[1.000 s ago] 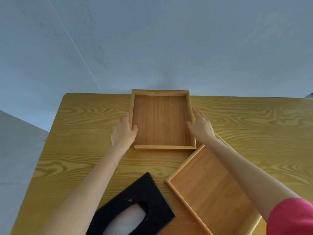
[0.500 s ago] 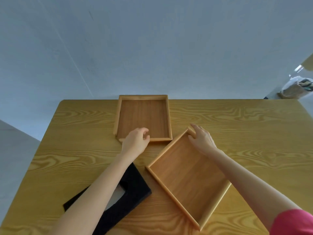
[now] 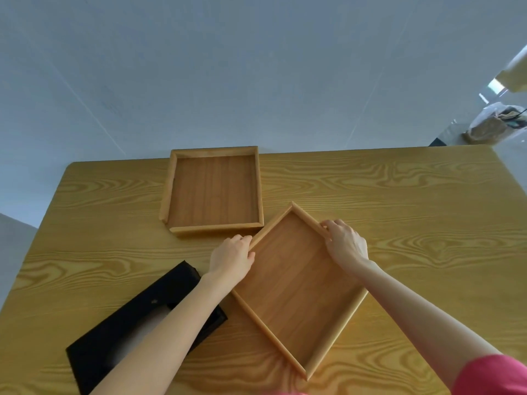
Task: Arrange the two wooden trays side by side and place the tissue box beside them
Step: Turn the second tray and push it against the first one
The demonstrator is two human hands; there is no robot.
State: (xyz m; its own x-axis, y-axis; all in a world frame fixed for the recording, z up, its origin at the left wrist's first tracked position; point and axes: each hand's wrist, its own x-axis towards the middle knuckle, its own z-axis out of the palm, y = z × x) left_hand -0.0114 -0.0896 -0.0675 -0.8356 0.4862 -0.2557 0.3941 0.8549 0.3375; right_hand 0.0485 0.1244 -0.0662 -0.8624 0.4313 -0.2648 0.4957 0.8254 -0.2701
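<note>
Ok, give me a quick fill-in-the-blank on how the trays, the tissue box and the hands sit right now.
1. The left hand and right hand both grip the ____ tray.
2. That tray lies ____ to the far tray, not parallel.
3. The black tissue box lies partly under the ____ forearm.
4. The far tray sits at the table's ____ edge.

Missing words: near; at an angle; left; far

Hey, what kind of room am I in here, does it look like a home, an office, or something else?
Hard to say for sure; probably a plain indoor workspace or spare room. The clues: a bare wood-grain table, a smooth grey floor around it, and a plastic bag left on the floor at far right.
</note>
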